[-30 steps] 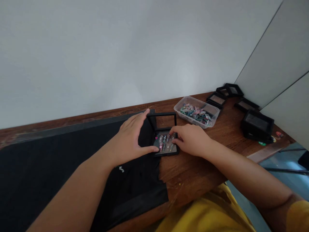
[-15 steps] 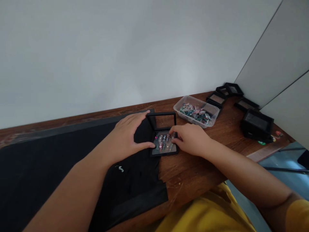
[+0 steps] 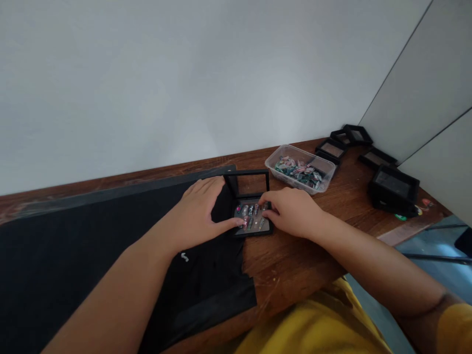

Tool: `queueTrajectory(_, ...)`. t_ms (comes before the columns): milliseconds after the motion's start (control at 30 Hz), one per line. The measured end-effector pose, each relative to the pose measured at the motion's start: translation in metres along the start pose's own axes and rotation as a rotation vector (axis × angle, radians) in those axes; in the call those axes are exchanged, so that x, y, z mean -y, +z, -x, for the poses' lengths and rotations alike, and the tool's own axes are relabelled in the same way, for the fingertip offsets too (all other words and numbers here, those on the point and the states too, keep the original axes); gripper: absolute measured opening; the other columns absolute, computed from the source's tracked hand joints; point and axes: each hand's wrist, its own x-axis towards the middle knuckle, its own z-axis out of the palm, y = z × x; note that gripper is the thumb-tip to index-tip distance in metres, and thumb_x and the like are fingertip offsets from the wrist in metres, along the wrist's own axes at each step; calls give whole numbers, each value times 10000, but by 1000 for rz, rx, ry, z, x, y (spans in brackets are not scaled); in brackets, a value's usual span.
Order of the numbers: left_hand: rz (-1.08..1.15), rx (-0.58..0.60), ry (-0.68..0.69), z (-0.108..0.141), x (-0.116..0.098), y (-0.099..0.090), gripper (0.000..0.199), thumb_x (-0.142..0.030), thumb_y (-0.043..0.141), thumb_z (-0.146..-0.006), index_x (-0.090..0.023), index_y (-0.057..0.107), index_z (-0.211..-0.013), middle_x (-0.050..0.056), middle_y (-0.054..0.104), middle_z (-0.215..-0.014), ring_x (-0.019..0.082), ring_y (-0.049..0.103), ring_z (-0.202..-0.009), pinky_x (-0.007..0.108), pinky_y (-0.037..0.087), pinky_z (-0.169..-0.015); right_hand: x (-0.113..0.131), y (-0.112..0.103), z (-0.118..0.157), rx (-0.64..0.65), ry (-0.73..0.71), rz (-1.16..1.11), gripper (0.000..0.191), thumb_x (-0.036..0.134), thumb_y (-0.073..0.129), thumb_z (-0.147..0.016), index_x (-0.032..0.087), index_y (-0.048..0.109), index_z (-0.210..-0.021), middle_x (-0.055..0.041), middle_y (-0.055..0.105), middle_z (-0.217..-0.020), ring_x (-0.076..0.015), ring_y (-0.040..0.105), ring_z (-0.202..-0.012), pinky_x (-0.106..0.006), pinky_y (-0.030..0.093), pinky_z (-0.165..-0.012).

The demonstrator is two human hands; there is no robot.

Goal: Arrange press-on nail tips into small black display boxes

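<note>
1. Case: the black case (image 3: 254, 234) sits at the right edge of the black mat (image 3: 73, 246), partly over the wood table (image 3: 291, 265). Its lid (image 3: 252, 172) stands raised; decorated nails (image 3: 251, 211) lie inside in rows.
2. Left hand (image 3: 197, 211): open, thumb spread from fingers. Thumb tip overlaps the case's left side; contact cannot be confirmed.
3. Right hand (image 3: 291, 212): fingers bent, thumb and forefinger close together at the case's right side. Whether they grip a nail cannot be told.
4. Clearances: the plastic tub (image 3: 290, 182) stands just behind the right hand, limiting rearward room. Wood extends from case to table front edge.
</note>
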Motion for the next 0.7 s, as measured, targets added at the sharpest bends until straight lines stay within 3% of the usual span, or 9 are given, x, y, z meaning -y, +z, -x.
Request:
queueTrajectory(267,59,22,-10,1,1,-1,957,-720,794,-858,-282,507,-1659,157,626,-1639,461,564,-1535,676,432,-1315,0,1,-2,-6,3,8,334,281,686,-1095,242,801,-1406,-88,869,-1171,-320,782,-1199,-390,544,-957)
queueTrajectory(467,108,65,-73,2,5,2,1119,-790,788,-835,-280,393,-1750,162,544,-1728,474,526,-1580,675,419,-1335,0,1,-2,-8,2,-5,317,272,686,-1095,244,825,-1378,-89,872,-1171,-319,786,-1185,-401,553,-966)
queueTrajectory(700,163,123,-75,3,9,5,1081,-786,732,-893,-309,343,-1783,141,521,-1754,481,452,-1645,679,416,-1349,0,1,-3,-18,0,-9,319,265,691,-1085,251,846,-1365,-94,876,-1185,-318,786,-1195,-404,564,-1003)
